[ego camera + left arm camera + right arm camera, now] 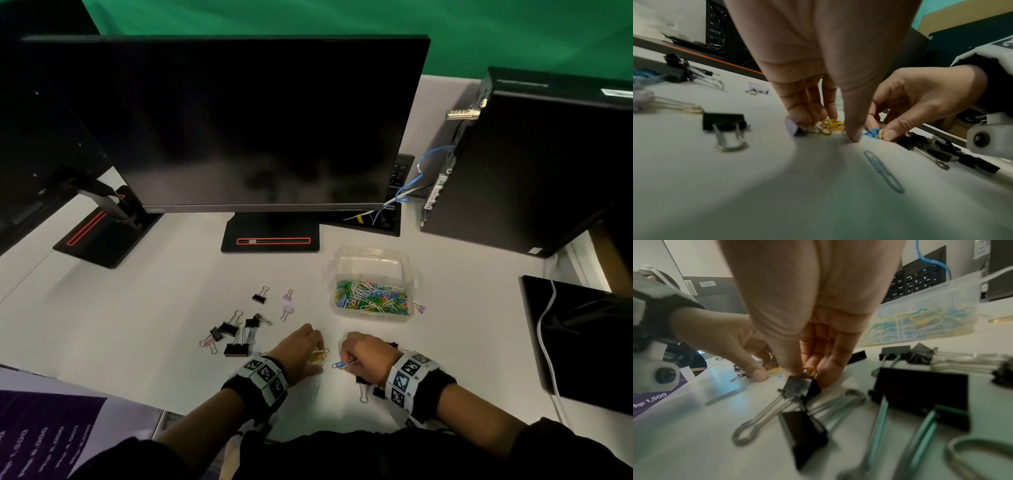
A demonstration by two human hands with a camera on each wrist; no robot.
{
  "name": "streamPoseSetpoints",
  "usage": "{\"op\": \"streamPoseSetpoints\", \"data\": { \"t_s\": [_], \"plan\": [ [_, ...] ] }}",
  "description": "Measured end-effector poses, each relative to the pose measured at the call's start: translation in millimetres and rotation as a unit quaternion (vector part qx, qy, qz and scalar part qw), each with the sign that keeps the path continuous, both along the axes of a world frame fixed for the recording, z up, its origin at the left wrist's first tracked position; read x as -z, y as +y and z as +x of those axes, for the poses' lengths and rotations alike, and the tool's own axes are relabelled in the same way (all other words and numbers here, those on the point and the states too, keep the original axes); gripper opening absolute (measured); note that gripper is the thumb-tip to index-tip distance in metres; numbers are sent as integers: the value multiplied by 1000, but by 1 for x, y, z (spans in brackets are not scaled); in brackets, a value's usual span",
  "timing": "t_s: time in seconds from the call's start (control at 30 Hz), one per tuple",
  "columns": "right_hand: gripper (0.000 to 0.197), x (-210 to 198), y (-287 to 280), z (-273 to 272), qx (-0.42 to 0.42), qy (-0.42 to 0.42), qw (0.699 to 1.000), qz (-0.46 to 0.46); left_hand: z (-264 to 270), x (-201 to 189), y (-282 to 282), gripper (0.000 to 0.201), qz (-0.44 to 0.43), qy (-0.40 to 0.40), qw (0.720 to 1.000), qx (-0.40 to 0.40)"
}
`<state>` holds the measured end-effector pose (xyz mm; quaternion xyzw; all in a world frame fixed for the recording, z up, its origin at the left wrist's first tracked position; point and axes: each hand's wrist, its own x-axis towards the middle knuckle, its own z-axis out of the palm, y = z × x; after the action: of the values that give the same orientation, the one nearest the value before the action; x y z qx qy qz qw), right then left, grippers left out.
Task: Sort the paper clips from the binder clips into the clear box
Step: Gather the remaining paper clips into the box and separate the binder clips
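Low over the white desk, my left hand (310,347) has its fingertips (813,118) on a small heap of yellow paper clips (833,125), with the thumb set down just beside them. Close to its right, my right hand (349,361) pinches a few blue and yellow paper clips (873,132) between thumb and fingers. One blue paper clip (882,172) lies loose in front of both hands. The clear box (371,255), behind the right hand, holds several coloured paper clips. Black binder clips (233,334) lie left of my left hand, and more (801,386) under my right wrist.
Purple binder clips (287,304) lie behind the left hand and one (421,308) beside the box. A monitor stand (270,236) and keyboard (916,280) are behind, a black computer case (513,164) is at the right, and a black pad with a white cable (579,335) is at the near right.
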<state>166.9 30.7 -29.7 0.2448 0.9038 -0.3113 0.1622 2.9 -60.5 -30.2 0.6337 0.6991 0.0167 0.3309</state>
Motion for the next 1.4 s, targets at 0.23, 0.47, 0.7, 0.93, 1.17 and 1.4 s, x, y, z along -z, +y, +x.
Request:
{"op": "streamPoseSetpoints", "data": {
  "t_s": [0.23,0.47,0.7,0.93,1.17,1.4],
  "plan": [
    [17,-3,-5,-2,-10,-35,999,23,9,1,4,23,-10,17,999,-33],
    [19,-3,-8,-3,-14,-52,997,47,18,7,9,22,-39,111,992,39],
    [17,-3,-2,4,36,-19,997,69,20,8,8,21,-39,144,987,65],
    [8,-13,2,-2,43,-38,998,27,24,-1,10,26,-54,165,981,86],
    [25,-7,-1,-1,89,-33,995,-5,30,-9,12,28,-52,191,974,106],
    [32,-14,5,6,125,8,992,-22,22,2,14,22,-65,148,984,77]
  ]
}}
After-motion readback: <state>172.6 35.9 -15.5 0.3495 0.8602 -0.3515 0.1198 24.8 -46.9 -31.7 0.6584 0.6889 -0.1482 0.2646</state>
